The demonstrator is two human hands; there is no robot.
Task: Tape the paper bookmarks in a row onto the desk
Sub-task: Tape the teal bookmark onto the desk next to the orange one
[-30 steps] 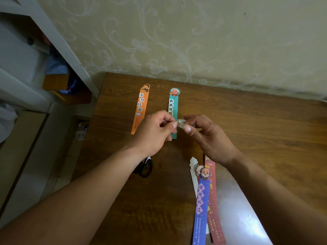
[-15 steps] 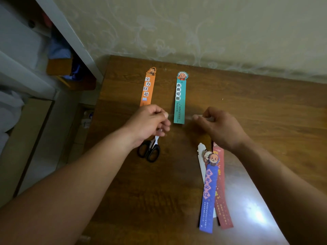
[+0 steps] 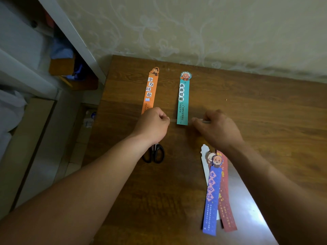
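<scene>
So the hands were bunched together a second ago and now they've pulled apart. The left hand [image 3: 152, 124] pinches one end of the clear tape strip [image 3: 190, 121] and the right hand [image 3: 217, 129] grips the other. It's stretched over the bottom of the teal bookmark [image 3: 183, 99], upper middle of the bench [image 3: 265, 121], beside the orange bookmark [image 3: 150, 91]. Looks ready to press down, and the loose bookmarks [image 3: 212, 191] lower right are waiting.

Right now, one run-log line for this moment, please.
left hand: pinches tape strip | right hand: pinches other end | tape strip: stretched across lower end of teal bookmark
</scene>
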